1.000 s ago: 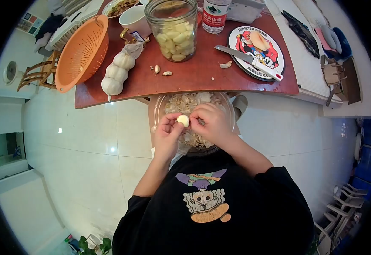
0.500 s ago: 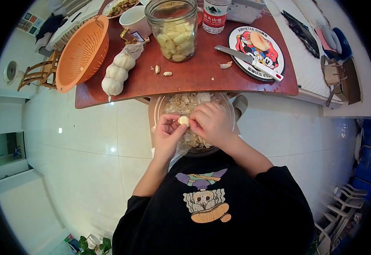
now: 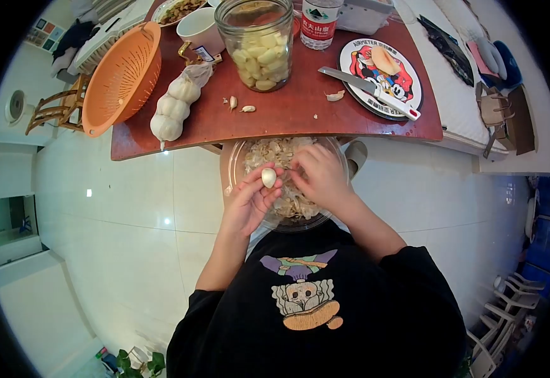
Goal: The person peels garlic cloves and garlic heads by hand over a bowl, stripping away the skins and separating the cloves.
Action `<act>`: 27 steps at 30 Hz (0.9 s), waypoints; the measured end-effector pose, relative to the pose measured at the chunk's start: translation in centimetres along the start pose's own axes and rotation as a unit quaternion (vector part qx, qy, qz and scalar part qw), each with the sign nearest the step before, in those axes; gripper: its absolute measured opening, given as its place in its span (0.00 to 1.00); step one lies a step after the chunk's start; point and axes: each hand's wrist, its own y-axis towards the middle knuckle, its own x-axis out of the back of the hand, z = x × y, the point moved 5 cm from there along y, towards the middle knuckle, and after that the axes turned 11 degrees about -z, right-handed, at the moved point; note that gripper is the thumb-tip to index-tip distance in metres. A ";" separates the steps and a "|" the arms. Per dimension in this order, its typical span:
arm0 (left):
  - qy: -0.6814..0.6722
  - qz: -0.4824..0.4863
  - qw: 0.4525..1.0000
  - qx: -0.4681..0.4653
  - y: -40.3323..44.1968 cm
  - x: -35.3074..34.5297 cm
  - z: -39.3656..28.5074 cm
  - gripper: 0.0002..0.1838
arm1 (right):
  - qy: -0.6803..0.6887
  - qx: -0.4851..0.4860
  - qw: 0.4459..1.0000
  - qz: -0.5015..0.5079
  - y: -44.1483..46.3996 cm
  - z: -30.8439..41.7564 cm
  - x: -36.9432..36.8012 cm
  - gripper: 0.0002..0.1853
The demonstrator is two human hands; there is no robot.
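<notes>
A pale, smooth garlic clove (image 3: 268, 177) is held in the fingers of my left hand (image 3: 247, 203). Just right of it, my right hand (image 3: 320, 176) has thumb and fingertips pressed together; anything between them is too small to make out. Both hands are over a clear bowl (image 3: 341, 165) full of papery garlic skins (image 3: 297, 205). On the table (image 3: 275, 121) lie a few loose cloves (image 3: 248, 109) and a netted string of garlic bulbs (image 3: 175, 107). Peeled cloves fill the lower part of a glass jar (image 3: 255, 41).
An orange colander (image 3: 123, 79) stands at the table's left, near a white cup (image 3: 200, 31). On the right, a knife (image 3: 376, 91) rests across a patterned plate (image 3: 413, 79). A water bottle (image 3: 318, 26) stands behind. Below the table's edge is tiled floor (image 3: 130, 208).
My left hand has opened somewhat around the clove, which sits slightly further left. My right fingers have drawn away from the clove, leaving a small gap.
</notes>
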 end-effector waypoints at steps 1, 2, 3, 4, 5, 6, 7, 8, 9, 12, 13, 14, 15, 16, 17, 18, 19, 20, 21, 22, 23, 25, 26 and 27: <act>0.013 -0.001 1.000 -0.010 0.0 0.1 0.0 0.19 | 0.009 -0.007 1.000 0.004 -0.2 -0.4 -0.4 0.08; 0.026 -0.002 0.999 -0.019 0.0 0.3 -0.1 0.20 | 0.018 -0.013 1.000 0.007 -0.4 -0.7 -0.6 0.09; 0.040 -0.004 0.999 -0.033 0.0 0.3 -0.1 0.20 | 0.008 -0.002 1.000 0.024 -0.5 -0.6 -0.6 0.08; 0.055 -0.006 0.997 -0.047 0.0 0.4 -0.2 0.20 | -0.002 0.008 0.999 0.041 -0.6 -0.5 -0.6 0.08; 0.069 -0.008 0.996 -0.062 -0.1 0.5 -0.3 0.21 | -0.012 0.019 0.998 0.058 -0.7 -0.4 -0.6 0.08; 0.073 -0.008 0.995 -0.071 -0.2 0.4 -0.3 0.21 | -0.009 0.015 0.998 0.061 -0.6 -0.2 -0.4 0.09; 0.076 -0.007 0.994 -0.080 -0.3 0.2 -0.4 0.21 | -0.005 0.011 0.998 0.063 -0.4 0.2 -0.1 0.10; 0.079 -0.007 0.993 -0.090 -0.4 0.1 -0.5 0.21 | -0.001 0.008 0.998 0.066 -0.2 0.4 0.1 0.11; 0.085 -0.002 0.992 -0.095 -0.5 -0.1 -0.6 0.21 | 0.037 0.004 0.998 0.046 0.1 0.6 0.3 0.12; 0.099 0.013 0.989 -0.109 -0.9 -0.7 -0.9 0.21 | 0.131 0.014 0.991 0.001 0.8 1.6 1.0 0.16; 0.101 0.018 0.988 -0.113 -1.1 -1.1 -1.0 0.21 | 0.148 0.033 0.988 -0.003 1.2 2.4 1.4 0.17; 0.104 0.024 0.987 -0.118 -1.2 -1.4 -1.0 0.21 | 0.165 0.052 0.985 -0.007 1.5 3.0 1.7 0.18; 0.126 0.024 0.984 -0.126 -1.2 -1.4 -1.0 0.21 | 0.154 0.071 0.985 -0.008 1.6 3.3 1.7 0.18; 0.147 0.023 0.980 -0.134 -1.3 -1.3 -1.0 0.21 | 0.145 0.090 0.985 -0.008 1.8 3.7 1.6 0.18; 0.169 0.022 0.975 -0.143 -1.3 -1.3 -1.0 0.20 | 0.135 0.110 0.985 -0.008 1.8 4.0 1.6 0.18; 0.183 0.017 0.972 -0.149 -1.4 -1.4 -1.1 0.20 | 0.141 0.110 0.984 -0.006 1.8 4.0 1.6 0.17; 0.197 0.012 0.968 -0.155 -1.4 -1.6 -1.2 0.20 | 0.148 0.110 0.983 -0.004 1.7 4.0 1.6 0.16; 0.210 0.006 0.964 -0.161 -1.5 -1.6 -1.2 0.19 | 0.155 0.109 0.982 -0.001 1.6 4.0 1.5 0.14; 0.221 0.008 0.961 -0.169 -1.6 -1.6 -1.3 0.19 | 0.156 0.113 0.981 -0.003 1.5 4.0 1.4 0.14; 0.231 0.010 0.957 -0.176 -1.6 -1.6 -1.4 0.19 | 0.156 0.116 0.981 -0.005 1.4 3.9 1.3 0.14; 0.241 0.012 0.953 -0.183 -1.6 -1.5 -1.4 0.18 | 0.156 0.119 0.981 -0.007 1.4 3.9 1.3 0.14; 0.243 0.013 0.952 -0.184 -1.6 -1.6 -1.4 0.18 | 0.161 0.122 0.979 -0.003 1.4 3.8 1.3 0.14; 0.243 0.014 0.952 -0.185 -1.6 -1.6 -1.4 0.18 | 0.164 0.123 0.979 -0.001 1.4 3.8 1.3 0.14; 0.239 0.013 0.953 -0.184 -1.6 -1.7 -1.4 0.18 | 0.161 0.123 0.979 -0.001 1.3 3.7 1.3 0.14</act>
